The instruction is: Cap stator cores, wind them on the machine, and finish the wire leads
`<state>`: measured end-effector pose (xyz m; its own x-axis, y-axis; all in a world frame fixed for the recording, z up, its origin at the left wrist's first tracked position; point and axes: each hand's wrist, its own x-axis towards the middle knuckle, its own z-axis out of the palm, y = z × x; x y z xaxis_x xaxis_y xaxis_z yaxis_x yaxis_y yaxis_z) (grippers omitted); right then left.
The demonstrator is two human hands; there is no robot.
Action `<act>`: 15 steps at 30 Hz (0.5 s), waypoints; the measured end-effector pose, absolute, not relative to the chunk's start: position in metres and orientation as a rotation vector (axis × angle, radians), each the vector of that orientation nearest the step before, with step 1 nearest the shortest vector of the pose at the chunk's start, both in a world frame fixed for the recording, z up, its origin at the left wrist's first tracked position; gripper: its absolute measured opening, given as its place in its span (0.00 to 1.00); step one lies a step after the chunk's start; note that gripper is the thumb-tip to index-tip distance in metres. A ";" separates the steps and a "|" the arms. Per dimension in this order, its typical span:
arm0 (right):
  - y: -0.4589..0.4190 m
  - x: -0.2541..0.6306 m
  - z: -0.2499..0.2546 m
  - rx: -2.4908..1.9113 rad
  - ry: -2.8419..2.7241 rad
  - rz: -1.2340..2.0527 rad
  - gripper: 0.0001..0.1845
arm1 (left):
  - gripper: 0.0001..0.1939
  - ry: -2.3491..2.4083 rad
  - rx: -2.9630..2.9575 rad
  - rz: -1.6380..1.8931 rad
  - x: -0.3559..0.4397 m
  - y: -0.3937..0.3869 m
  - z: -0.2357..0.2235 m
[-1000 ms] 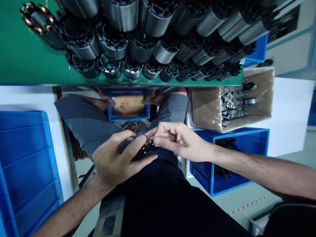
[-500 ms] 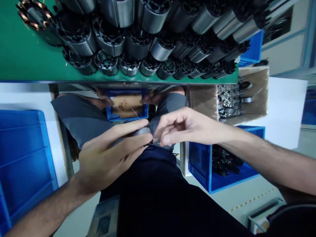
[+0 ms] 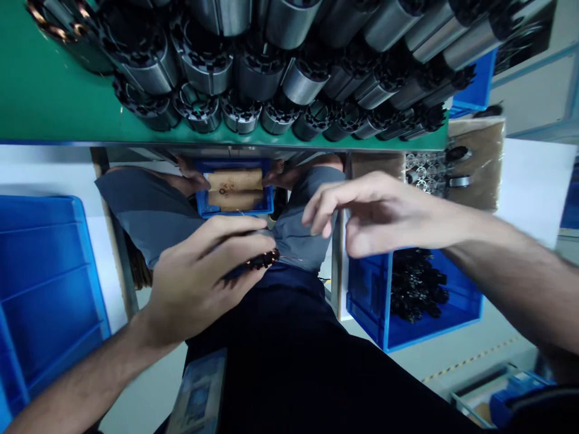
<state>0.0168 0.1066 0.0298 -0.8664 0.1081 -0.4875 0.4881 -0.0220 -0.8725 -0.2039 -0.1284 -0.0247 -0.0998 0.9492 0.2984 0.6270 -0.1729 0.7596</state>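
My left hand (image 3: 192,280) is wrapped round a motor stator (image 3: 265,259) above my lap. Copper windings show at the stator's dark slotted end, and the fingers hide most of its body. Thin wire ends stick out of it to the right and upward. To the right, apart from the stator, is my right hand (image 3: 380,211). Its fingers are bent and the thumb stands away from them, with nothing seen between them.
Rows of stacked stators (image 3: 301,81) stand along the green table (image 3: 54,114). At the right are a blue bin (image 3: 384,313) of black parts and a plastic-lined carton (image 3: 377,163) with metal rings. Another blue bin (image 3: 45,259) is at the left; a blue tray (image 3: 217,212) lies below the table.
My right hand has moved away from the stator to the right, and its fingers have opened. The left hand keeps hold of the stator, whose copper-wound end now shows more.
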 end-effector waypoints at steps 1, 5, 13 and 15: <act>0.106 0.017 0.023 0.671 1.741 -2.055 0.24 | 0.11 1.727 1.873 1.201 -0.204 -0.129 -0.027; 0.078 0.015 -0.005 0.658 1.216 -2.204 0.27 | 0.11 1.595 2.143 1.257 -0.204 -0.128 -0.030; 0.085 0.018 0.032 0.515 2.498 -1.780 0.22 | 0.11 1.648 1.665 1.005 -0.201 -0.123 -0.024; 0.101 0.018 0.035 0.603 2.348 -1.881 0.25 | 0.14 1.729 1.816 1.087 -0.205 -0.127 -0.027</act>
<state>0.0178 0.1007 0.0345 -0.9203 0.2551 -0.2967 0.3452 0.1721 -0.9226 -0.2048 -0.1269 -0.0268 -0.0711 0.9641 0.2560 0.6484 -0.1504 0.7463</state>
